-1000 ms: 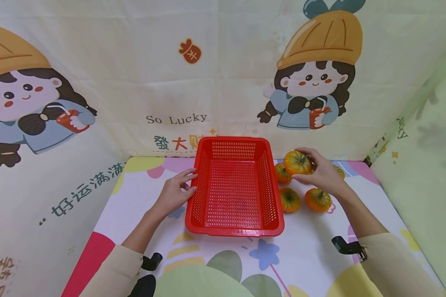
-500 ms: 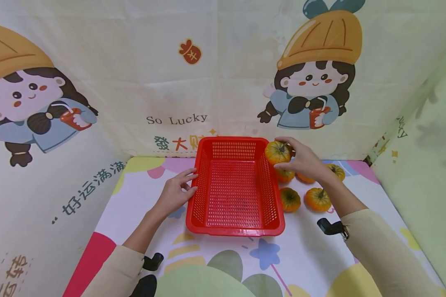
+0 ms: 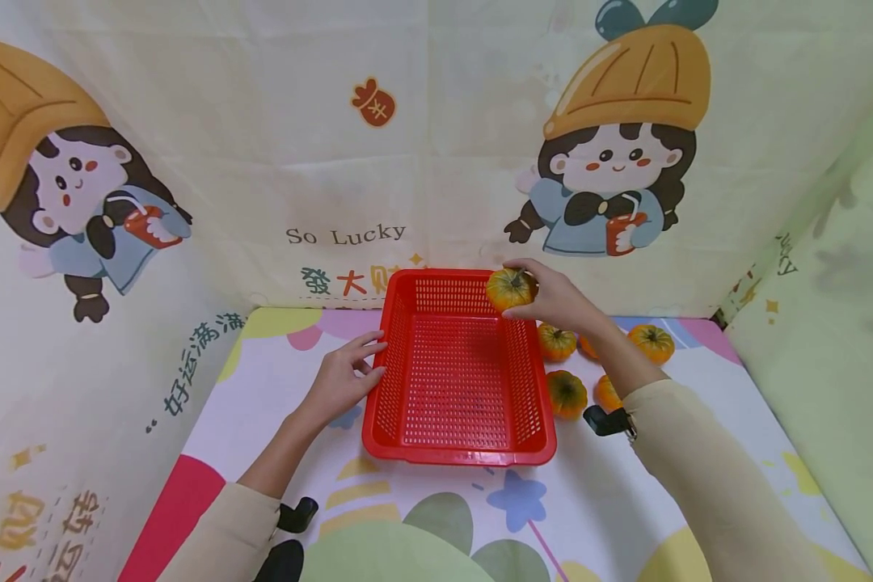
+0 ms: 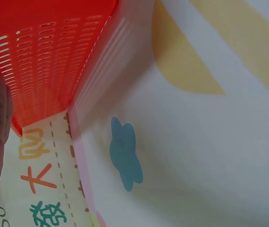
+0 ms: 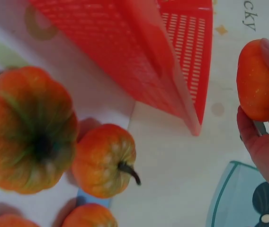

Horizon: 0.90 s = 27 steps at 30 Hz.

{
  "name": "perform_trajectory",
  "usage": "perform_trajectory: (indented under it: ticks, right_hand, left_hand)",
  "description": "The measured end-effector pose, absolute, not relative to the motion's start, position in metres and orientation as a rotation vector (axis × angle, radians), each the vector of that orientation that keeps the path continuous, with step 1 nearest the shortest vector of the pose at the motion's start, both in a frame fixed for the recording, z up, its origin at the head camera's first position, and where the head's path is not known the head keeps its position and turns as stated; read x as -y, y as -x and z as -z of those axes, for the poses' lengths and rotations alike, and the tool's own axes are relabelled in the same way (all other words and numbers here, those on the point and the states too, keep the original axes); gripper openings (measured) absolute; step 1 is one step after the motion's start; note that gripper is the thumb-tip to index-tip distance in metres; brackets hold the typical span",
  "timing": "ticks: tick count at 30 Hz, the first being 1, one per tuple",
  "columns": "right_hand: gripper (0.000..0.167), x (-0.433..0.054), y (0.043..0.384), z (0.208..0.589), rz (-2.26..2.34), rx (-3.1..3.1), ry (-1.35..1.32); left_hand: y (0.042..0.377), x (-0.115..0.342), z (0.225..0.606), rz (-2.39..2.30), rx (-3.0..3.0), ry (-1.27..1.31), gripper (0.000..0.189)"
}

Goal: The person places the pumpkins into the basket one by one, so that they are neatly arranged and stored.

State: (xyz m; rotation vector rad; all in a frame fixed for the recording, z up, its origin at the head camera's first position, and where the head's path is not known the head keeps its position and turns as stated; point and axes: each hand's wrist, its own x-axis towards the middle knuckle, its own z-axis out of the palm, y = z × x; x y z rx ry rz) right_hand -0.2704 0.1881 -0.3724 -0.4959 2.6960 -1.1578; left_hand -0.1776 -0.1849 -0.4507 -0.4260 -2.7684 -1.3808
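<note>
A red plastic basket [image 3: 458,457] with slotted walls stands in the middle of the table. My right hand [image 3: 553,299] grips a small orange-and-green pumpkin [image 3: 508,291] between thumb and fingers, held over the basket's far right corner. The right wrist view shows the underside of this pumpkin [image 5: 255,87] as smooth orange. At the basket's left rim, my left hand [image 3: 340,378] touches with its fingertips and thumb. Its straight fingers [image 4: 1,111] lie along the outer wall in the left wrist view.
Several more small pumpkins lie right of the basket, including a dark-centred one [image 3: 567,394] close to its wall, a stemmed one [image 3: 556,343] behind that, and another [image 3: 651,344] farther right. My right forearm partly hides others. A printed cloth wall [image 3: 466,202] rises behind the table.
My right hand has carried the pumpkin leftward from above the other pumpkins, across the right rim, to over the basket. The left hand and the basket have stayed in place.
</note>
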Motion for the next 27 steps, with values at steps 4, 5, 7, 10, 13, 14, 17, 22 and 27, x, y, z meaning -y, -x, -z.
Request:
perform_trajectory:
  ticks: [4,5,7,10,13,14,17,22,27]
  right_hand:
    - [0.084,-0.176,0.278,0.373,1.146,-2.676,0.522]
    - [0.084,-0.173,0.28,0.373,1.144,-2.669,0.53]
    - [0.083,-0.167,0.283,0.374,1.145,-2.658,0.547]
    - [0.082,-0.157,0.288,0.378,1.139,-2.648,0.56]
    - [0.08,-0.146,0.293,0.385,1.144,-2.643,0.561]
    - [0.079,-0.143,0.294,0.387,1.144,-2.64,0.555]
    - [0.078,-0.133,0.297,0.392,1.139,-2.631,0.53]
    - [0.08,-0.115,0.301,0.402,1.127,-2.618,0.461]
    - [0.077,-0.099,0.307,0.416,1.152,-2.625,0.443]
  left_hand:
    - [0.178,0.184,0.45,1.375,2.78,0.408,0.048]
    - [0.178,0.184,0.45,1.374,2.78,0.406,0.049]
    - [0.178,0.184,0.45,1.369,2.773,0.415,0.048]
    - [0.179,0.185,0.452,1.353,2.757,0.448,0.046]
    - [0.179,0.185,0.453,1.348,2.753,0.464,0.045]
    - [0.179,0.185,0.452,1.351,2.756,0.463,0.045]
    - [0.179,0.184,0.452,1.36,2.768,0.451,0.046]
    - [0.179,0.184,0.453,1.364,2.756,0.452,0.046]
    - [0.179,0.186,0.454,1.361,2.745,0.456,0.045]
